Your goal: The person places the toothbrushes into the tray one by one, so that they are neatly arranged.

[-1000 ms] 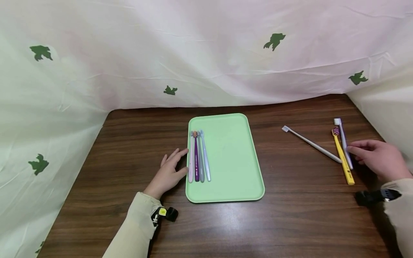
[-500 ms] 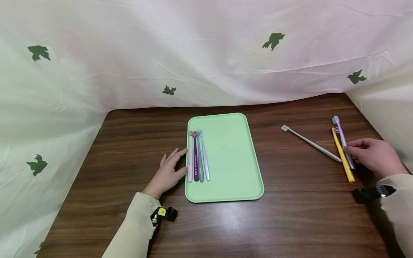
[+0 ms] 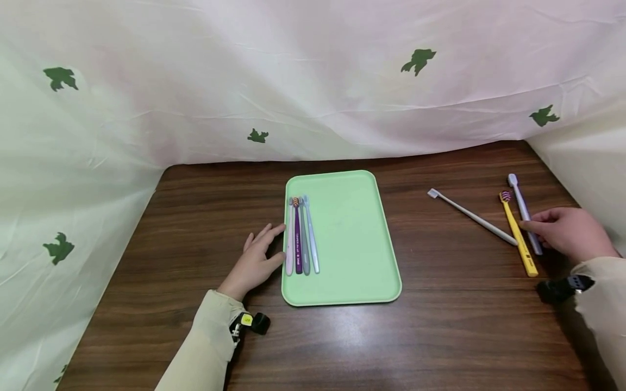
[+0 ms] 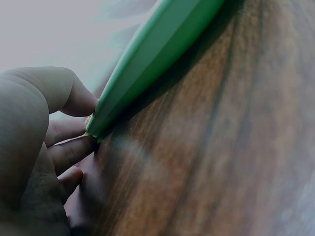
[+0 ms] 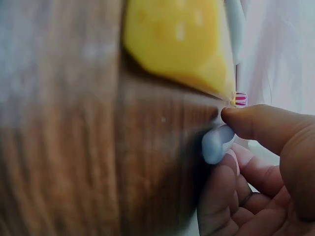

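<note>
The wooden table (image 3: 440, 336) is carrying the green tray (image 3: 352, 244); the left hand (image 3: 250, 269) is touching its rim, fingers extended, and, way over right, the right hand (image 3: 569, 233) is pinching the lavender toothbrush (image 3: 521, 203), just beside the yellow toothbrush (image 3: 523, 245)!

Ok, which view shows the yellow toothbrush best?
The head view: it shows the yellow toothbrush whole, bristles to handle end. The right wrist view has its handle end close and blurred, with some bristles behind; the left wrist view shows none of it.
</note>
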Motion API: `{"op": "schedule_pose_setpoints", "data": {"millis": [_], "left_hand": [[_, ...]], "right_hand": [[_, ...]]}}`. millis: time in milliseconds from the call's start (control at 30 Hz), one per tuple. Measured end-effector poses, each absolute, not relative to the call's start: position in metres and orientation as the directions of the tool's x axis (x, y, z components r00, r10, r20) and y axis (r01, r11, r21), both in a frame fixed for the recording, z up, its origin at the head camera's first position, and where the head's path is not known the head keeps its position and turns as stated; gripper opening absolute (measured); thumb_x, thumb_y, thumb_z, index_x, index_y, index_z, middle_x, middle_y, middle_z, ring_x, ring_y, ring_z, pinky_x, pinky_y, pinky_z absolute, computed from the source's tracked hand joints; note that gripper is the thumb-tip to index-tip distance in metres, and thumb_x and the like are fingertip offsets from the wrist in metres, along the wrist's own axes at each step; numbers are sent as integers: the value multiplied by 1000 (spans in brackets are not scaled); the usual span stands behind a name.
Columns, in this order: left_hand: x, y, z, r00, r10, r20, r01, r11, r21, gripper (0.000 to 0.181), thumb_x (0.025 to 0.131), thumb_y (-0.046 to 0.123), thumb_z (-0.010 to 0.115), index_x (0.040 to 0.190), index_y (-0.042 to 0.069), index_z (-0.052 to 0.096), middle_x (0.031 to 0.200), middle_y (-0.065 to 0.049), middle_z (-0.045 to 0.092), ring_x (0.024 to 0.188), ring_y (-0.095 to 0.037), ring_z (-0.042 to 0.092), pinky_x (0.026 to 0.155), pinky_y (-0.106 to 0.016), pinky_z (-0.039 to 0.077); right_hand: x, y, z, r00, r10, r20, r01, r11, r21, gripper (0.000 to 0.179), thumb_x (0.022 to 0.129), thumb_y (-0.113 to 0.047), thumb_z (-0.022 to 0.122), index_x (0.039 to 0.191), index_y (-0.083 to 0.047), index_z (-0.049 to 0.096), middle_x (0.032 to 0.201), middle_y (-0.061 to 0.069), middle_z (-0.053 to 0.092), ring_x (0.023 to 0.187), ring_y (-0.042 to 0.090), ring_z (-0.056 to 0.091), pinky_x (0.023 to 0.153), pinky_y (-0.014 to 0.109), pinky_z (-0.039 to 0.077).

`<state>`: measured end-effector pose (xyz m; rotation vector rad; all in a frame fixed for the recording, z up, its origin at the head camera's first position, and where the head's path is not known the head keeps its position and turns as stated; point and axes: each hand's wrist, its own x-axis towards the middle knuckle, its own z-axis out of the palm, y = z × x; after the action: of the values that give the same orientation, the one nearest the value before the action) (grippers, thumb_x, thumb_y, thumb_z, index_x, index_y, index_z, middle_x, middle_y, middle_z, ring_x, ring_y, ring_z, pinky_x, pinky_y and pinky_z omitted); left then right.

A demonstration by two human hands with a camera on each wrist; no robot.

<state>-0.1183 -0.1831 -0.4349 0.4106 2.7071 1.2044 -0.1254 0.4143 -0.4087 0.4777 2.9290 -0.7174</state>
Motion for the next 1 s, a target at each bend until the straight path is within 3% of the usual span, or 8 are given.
{"op": "schedule_pose_setpoints", "data": {"millis": [333, 1000], "left_hand": [[-117, -182, -432, -955, 297, -21, 187, 655, 732, 61, 96, 21, 62, 153, 12, 43, 156, -3, 44, 152, -24, 21, 122, -50, -5], [-117, -181, -432, -956, 293, -29, 178, 653, 736, 61, 95, 21, 62, 153, 12, 43, 156, -2, 44, 152, -23, 21, 122, -50, -5]], "right_hand": [[-125, 416, -403, -938, 292, -186, 344, 842, -415, 55, 95, -35, 68, 106, 18, 62, 67, 8, 62, 62, 25, 53, 54, 34, 39], [-120, 424, -402, -950, 292, -113, 312, 859, -405, 49, 100, -27, 52, 109, 21, 58, 69, 15, 63, 63, 27, 53, 54, 33, 38]]}}
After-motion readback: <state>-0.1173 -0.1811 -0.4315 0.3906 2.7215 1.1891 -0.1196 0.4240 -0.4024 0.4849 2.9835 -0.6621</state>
